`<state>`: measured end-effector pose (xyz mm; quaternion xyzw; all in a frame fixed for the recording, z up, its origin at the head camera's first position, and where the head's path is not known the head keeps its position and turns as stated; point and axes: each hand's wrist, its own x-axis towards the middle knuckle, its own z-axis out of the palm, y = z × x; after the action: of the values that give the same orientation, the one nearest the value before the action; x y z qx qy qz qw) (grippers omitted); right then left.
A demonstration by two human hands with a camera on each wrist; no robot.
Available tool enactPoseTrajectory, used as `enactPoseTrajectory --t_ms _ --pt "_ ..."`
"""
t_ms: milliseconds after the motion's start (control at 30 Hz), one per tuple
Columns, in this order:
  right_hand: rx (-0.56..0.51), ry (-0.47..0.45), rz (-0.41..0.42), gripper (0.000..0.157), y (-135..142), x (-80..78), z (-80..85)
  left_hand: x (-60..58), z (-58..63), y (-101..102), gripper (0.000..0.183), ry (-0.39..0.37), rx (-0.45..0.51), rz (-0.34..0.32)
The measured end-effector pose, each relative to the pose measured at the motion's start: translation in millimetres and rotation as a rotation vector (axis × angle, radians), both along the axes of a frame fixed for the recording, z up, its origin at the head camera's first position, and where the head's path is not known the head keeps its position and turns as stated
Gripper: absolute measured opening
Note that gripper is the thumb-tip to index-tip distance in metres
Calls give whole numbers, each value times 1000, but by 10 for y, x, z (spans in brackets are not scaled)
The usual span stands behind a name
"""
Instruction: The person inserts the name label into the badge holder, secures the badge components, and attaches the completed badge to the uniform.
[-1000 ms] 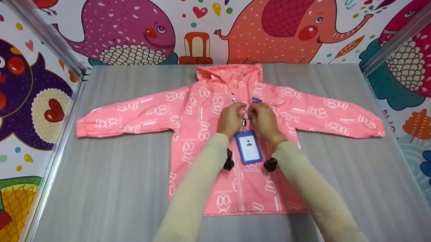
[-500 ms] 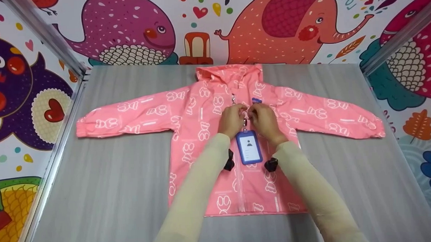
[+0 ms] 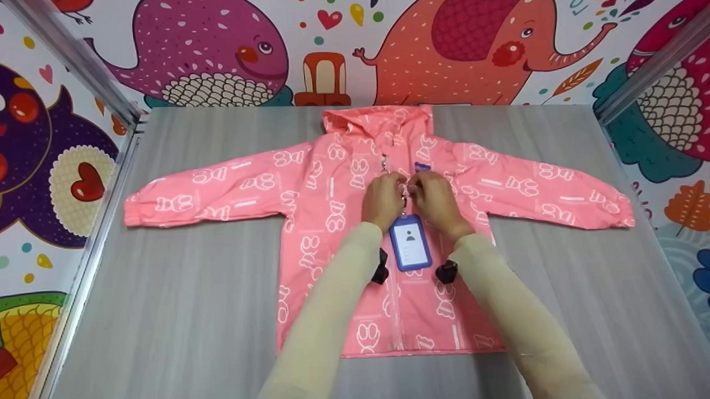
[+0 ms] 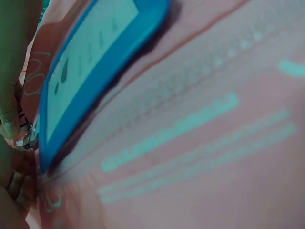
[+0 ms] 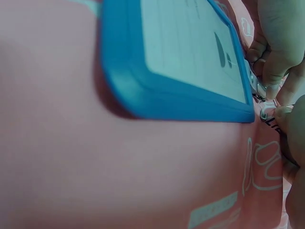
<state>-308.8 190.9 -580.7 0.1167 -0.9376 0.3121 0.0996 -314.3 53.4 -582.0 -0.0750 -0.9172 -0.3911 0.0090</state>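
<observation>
A pink jacket [image 3: 340,271] with white printed figures lies spread out on the table, hood at the far side. On its chest, beside the zip, rests a blue ID badge holder [image 3: 410,242] with a white card inside. My left hand [image 3: 384,198] and right hand [image 3: 438,201] meet just above the holder, fingertips bent together around its small metal clip and clear strap [image 5: 268,109]. Both appear to pinch that badge clip. In the left wrist view, the clip [image 4: 29,136] shows between the fingers. Fingers partly hide how the clip meets the fabric.
The grey wood-grain table [image 3: 181,300] extends around the jacket. Printed panels with cartoon animals [image 3: 473,42] close off the back and both sides, with metal rails at the corners. Black wrist devices [image 3: 447,272] sit by each sleeve cuff. A small blue patch [image 3: 423,166] is on the chest.
My left hand has shifted slightly to the right, closer to the right hand. The right hand has barely moved, and the jacket and badge holder stay almost where they were.
</observation>
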Motion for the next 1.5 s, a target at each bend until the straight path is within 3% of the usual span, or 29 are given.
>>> enactPoseTrajectory --t_ms 633,1033,1267,1500 --pt "0 50 8 6 31 -5 -71 25 -25 92 29 0 -40 81" --pt "-37 61 -28 9 -6 28 -61 22 -47 108 16 14 -33 160" --pt "-107 -19 -108 10 -47 56 -50 18 -51 90 15 21 -27 145" --pt "-105 -27 -137 9 -47 50 -61 16 -16 82 16 3 -20 120"
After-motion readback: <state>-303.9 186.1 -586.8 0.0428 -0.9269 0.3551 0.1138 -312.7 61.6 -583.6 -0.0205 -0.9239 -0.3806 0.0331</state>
